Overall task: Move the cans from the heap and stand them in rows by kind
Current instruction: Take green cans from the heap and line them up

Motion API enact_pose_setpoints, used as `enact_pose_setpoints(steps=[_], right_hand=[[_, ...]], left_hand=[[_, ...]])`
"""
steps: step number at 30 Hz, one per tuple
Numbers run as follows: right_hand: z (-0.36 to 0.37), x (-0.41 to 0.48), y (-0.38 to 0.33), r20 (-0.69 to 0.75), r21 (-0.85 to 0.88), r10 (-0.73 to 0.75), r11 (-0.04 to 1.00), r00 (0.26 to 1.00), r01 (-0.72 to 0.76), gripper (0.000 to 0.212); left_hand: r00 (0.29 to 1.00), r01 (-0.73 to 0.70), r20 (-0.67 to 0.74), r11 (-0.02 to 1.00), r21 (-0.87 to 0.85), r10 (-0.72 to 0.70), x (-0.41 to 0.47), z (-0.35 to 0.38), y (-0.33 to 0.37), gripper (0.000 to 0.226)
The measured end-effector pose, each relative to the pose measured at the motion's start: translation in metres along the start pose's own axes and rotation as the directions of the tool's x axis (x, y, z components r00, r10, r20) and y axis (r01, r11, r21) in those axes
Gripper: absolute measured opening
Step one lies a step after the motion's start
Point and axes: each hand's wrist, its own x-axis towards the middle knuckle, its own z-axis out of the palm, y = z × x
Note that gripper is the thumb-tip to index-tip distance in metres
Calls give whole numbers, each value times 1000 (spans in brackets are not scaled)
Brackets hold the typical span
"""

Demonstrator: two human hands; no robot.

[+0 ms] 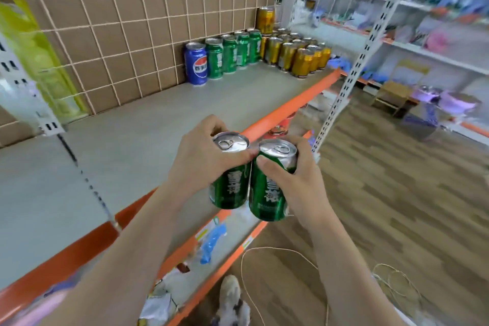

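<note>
Head view, stock shelf and held items.

- Left hand (201,156): fingers curled round the top of a green can (229,185), gripping it upright, pull-tab lid up.
- Right hand (299,180): fingers wrapped round a second green can (267,193), top tipped slightly to the right. The two held cans are side by side above the orange front edge of the shelf (158,119), near end; whether they touch cannot be told.
- Shelf, far right: one blue can (195,63) against the back, then a row of green cans (232,51) to its right, all upright.
- Further right: a block of gold cans (296,57) in several rows reaching the front edge; one more gold can (266,21) stands on top at the back.
- Wire grid panel (119,21) over brown board closes the far side of the shelf.
- White slotted post (365,53) rises at the right end, just beyond the gold block.
- Lower shelf, below the hands: a blue packet (213,243) and blurred wrappers.
- Wood floor (397,193), right: loops of pale string (277,249) near, a cardboard box (394,92) far.
</note>
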Motion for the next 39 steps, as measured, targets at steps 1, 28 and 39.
enact_pose_setpoints(steps=[1,28,39], right_hand=[[-6,17,2,-8,-7,-10,1000,1000,10,44],[-79,454,66,434,-456,-136,820,891,347,53],[-62,600,65,725,-431,-125,685,678,587,71]], left_hand=[[1000,-7,-1,1000,-16,7,16,8,1,49],[981,174,-175,811,559,-89,348,131,-5,60],[873,436,-442,735,519,-206,438,174,-8,59]])
